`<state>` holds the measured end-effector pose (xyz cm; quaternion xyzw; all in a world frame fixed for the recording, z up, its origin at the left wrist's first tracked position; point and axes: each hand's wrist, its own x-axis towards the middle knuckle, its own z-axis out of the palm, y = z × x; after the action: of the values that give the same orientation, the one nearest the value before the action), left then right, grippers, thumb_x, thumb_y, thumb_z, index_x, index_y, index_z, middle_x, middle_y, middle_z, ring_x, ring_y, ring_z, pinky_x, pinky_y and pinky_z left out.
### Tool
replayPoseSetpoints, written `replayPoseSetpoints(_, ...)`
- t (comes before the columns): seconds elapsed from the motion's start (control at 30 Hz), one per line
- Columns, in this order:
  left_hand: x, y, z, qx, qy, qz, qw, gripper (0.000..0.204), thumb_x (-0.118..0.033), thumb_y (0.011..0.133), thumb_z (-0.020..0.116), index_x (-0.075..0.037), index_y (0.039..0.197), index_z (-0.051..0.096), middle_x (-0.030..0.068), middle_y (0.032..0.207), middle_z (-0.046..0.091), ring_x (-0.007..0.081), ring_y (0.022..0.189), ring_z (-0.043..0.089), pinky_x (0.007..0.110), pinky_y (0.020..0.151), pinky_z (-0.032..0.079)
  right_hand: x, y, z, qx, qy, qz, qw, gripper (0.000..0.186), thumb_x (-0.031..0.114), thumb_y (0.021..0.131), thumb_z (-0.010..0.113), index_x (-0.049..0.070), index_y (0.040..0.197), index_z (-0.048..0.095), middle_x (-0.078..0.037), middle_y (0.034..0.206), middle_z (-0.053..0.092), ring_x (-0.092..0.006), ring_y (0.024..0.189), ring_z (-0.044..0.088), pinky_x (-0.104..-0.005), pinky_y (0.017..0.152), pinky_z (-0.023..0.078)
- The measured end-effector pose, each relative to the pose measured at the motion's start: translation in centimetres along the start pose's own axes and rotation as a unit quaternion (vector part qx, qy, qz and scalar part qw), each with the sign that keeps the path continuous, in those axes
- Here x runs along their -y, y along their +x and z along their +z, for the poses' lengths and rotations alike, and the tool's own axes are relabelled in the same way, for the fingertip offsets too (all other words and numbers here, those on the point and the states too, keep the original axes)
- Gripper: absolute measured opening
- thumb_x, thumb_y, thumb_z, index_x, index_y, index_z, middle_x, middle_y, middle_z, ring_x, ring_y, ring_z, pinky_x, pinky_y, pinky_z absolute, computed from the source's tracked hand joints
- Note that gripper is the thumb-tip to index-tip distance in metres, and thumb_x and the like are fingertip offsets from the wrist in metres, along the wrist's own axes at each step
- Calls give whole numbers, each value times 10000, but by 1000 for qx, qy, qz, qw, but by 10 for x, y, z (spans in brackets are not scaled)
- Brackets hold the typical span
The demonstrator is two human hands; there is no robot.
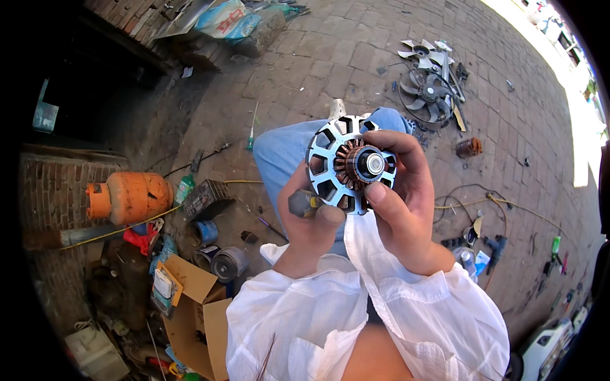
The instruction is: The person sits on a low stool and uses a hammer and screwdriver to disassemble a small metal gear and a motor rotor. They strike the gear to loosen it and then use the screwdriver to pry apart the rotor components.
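In front of my chest is a motor armature [351, 166], its copper commutator and round shaft bearing [375, 164] facing up. Around it sits a silvery slotted metal end frame [320, 166]. My right hand [410, 206] is closed on the right side, index finger over the top and thumb beside the bearing. At the lower left, my left hand [304, 232] grips a grey and yellow screwdriver [304, 203], seen end-on by its handle, its tip hidden. The same hand's fingers pass behind the frame's left edge, touching it. Below the parts are my jeans-clad knees [273, 149].
An orange gas cylinder [136, 197], a black crate [208, 198] and an open cardboard box [190, 317] stand at the left. Fan blades [429, 94] and a copper-coloured coil [469, 148] lie on the brick floor at the far right. Cables and a dark power tool [495, 246] lie nearer right.
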<state>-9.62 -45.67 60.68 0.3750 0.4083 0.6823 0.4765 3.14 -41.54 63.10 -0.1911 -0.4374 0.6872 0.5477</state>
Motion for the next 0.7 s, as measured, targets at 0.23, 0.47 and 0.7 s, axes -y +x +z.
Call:
replayPoseSetpoints(0.23, 3, -1, 3, -6, -2, 36, 999, 948, -576, 744, 785, 95, 1333, 468, 79, 1175, 628, 117, 1033, 594, 253, 869, 481, 0, -1, 1, 8, 17, 1, 1000, 494, 103, 877, 681, 11, 1300, 444, -108, 1239, 501, -192, 1145, 517, -373, 959, 484)
replayPoseSetpoints(0.47, 6, -4, 5, -16, 16, 41, 999, 970, -552, 745, 799, 105, 1358, 432, 114, 1210, 616, 164, 1080, 588, 298, 923, 465, -4, -3, -6, -12, -36, 21, 999, 534, 167, 839, 692, 29, 1302, 466, -67, 1222, 501, -152, 1096, 434, -313, 940, 410)
replayPoseSetpoints(0.7, 7, -6, 4, -24, 42, 53, 997, 987, -569, 749, 787, 112, 1363, 423, 133, 1220, 610, 180, 1097, 585, 313, 940, 458, -3, -4, -2, -26, -11, 28, 999, 537, 199, 820, 702, 37, 1287, 490, -53, 1199, 492, -147, 1074, 405, -300, 943, 349)
